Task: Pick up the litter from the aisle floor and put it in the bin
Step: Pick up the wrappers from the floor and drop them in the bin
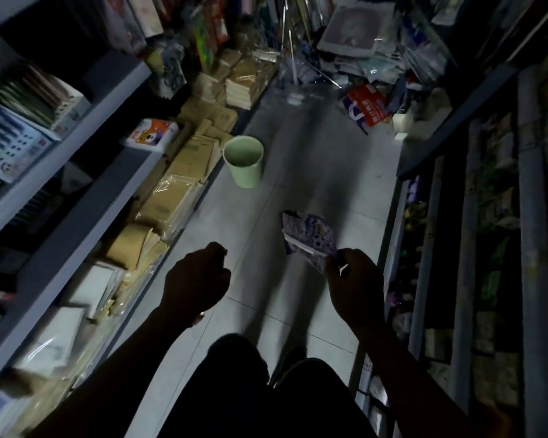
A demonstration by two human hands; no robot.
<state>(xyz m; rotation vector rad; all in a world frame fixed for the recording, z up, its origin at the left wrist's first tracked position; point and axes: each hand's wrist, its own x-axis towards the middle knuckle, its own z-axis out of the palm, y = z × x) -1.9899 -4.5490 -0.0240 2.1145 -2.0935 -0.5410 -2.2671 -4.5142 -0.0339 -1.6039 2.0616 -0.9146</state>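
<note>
Landmark: pale green round plastic bin (243, 161), standing upright and open-mouthed on the grey tiled aisle floor (314, 172), close against the left-hand shelving so the walkway stays passable.

1. Crumpled purple-and-white printed wrapper (304, 237): the litter. It is off the floor, nearer the viewer than the bin and to its right, well apart from it. It is held by its near edge, the rest sticking out toward the bin, probably so it can be dropped in without re-gripping.

2. Right hand (355, 281): nearer than the bin, to its right. Thumb and fingers pinch the wrapper's near edge.

3. Left hand (196, 276): nearer than the bin, roughly in line with it. The fingers are curled in a loose fist; it is too dark to tell whether anything small is inside. It appears idle, kept clear of the carrying hand.

4. Stacked brown paper packets in clear film (184, 172): immediately left of the bin, on the bottom shelf.

5. Red-and-white printed carrier bag (366, 107): beyond the bin and to its right, on the floor beside piled stock; whether it is litter or goods cannot be told.

Status, judged: pickup done, deposit not yet done.
</note>
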